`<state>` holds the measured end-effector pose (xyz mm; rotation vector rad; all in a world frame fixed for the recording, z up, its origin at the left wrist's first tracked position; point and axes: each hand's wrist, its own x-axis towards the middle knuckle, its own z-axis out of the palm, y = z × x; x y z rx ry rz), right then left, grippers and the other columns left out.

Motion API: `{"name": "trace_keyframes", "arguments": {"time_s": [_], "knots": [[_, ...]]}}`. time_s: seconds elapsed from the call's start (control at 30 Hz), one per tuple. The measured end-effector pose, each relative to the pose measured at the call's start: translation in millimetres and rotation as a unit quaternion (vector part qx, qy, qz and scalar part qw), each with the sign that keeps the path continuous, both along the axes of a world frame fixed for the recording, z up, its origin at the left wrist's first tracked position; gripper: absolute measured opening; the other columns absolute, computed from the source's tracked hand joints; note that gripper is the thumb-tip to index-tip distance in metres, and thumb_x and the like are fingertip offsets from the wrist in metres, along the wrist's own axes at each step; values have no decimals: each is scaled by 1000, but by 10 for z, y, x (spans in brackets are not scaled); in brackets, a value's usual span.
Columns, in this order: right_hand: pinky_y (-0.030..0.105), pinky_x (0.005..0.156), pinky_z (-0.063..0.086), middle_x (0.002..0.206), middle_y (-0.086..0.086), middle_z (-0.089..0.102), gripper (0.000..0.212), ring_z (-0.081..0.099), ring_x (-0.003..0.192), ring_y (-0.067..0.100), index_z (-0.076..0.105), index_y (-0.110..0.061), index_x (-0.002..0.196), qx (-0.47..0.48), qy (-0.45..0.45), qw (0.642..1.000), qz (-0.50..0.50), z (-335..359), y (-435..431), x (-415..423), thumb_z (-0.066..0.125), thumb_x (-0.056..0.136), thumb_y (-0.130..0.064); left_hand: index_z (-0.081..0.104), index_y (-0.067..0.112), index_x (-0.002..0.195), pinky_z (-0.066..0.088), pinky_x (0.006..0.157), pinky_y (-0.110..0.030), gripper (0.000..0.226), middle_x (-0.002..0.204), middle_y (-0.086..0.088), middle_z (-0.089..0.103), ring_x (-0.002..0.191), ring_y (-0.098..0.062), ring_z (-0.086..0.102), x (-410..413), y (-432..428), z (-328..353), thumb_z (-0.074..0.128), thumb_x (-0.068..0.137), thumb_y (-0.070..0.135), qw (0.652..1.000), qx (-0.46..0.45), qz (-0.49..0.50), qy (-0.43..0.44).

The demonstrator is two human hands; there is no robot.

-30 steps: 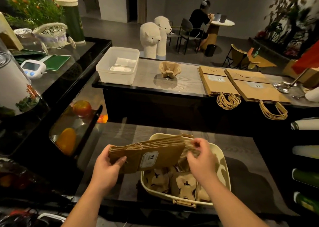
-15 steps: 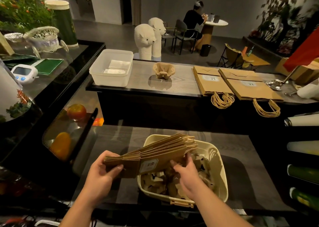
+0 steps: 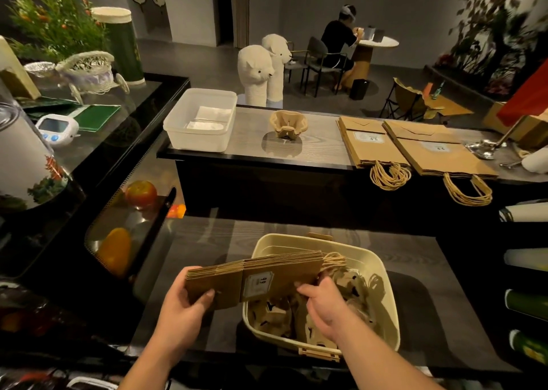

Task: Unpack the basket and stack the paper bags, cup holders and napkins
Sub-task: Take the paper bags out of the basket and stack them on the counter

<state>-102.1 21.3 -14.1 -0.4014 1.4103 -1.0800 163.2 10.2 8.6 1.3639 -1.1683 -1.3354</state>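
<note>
I hold a bundle of flat brown paper bags (image 3: 267, 274) just above the left rim of a cream plastic basket (image 3: 382, 271), which sits on the near table (image 3: 207, 241). My left hand (image 3: 184, 309) is clamped on the folded-bottom end, thumb on the front face and fingers hidden behind. My right hand (image 3: 323, 306) curls around the lower edge near the other end, where the twine handles (image 3: 335, 262) stick out. Its fingertips are hidden behind the paper. The bundle stands on edge, slightly tilted, with a printed label facing me. Below it, the basket holds moulded pulp cup holders (image 3: 272, 315).

On the far table, well apart, lie two stacks of paper bags (image 3: 373, 143), one cup holder (image 3: 287, 124) and a clear tub (image 3: 195, 142) with white napkins (image 3: 207, 119) inside.

I judge the bundle light but floppy, its loose bags liable to fan out or slide apart. The folded bottoms look like the firmest place to hold. The twine handles may snag on the cup holders. Pinching the flat faces at both ends seems safest.
</note>
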Motion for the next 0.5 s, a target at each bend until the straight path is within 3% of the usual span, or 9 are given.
{"name": "trace_keyframes", "arguments": {"time_s": [0.23,0.33,0.37,0.4,0.43,0.5], "knots": [[45,119,28,129,-3,63,33,48,134,22,53,-22,130,29,59,996,54,84,-25,-66,61,100,-12,64,26,104,53,90,-33,32,101,10,72,97,-5,67,-81,-113,189,60,97,-6,997,-56,3,-49],[55,123,21,137,8,63,56,46,139,31,43,-20,144,26,-97,995,-4,118,21,-164,65,94,-6,63,42,95,54,83,-30,48,99,8,69,96,-10,67,-147,-190,375,58,97,-6,989,-121,-34,-74],[57,121,25,137,12,64,61,49,138,35,41,-24,145,18,-156,987,-43,157,52,-181,64,94,-3,61,45,94,54,82,-31,51,98,8,67,94,-13,66,-158,-226,427,59,96,-6,982,-155,-44,-98],[58,117,34,132,15,67,52,55,131,37,46,-23,138,11,-177,981,-75,202,84,-194,61,94,-1,60,46,95,53,81,-30,54,96,10,65,92,-14,65,-167,-266,471,60,95,-7,972,-191,-50,-125],[56,109,44,125,17,70,44,62,122,37,50,-18,135,6,-155,983,-102,252,126,-196,58,96,1,59,47,96,52,79,-28,56,95,12,64,90,-14,64,-182,-303,517,62,93,-8,962,-223,-54,-149],[51,100,53,123,12,69,33,65,115,31,57,-21,123,11,43,990,-130,337,211,-220,60,96,-2,58,46,99,49,76,-19,57,93,16,62,87,-11,62,-233,-361,624,63,91,-10,946,-266,-56,-178]]}}
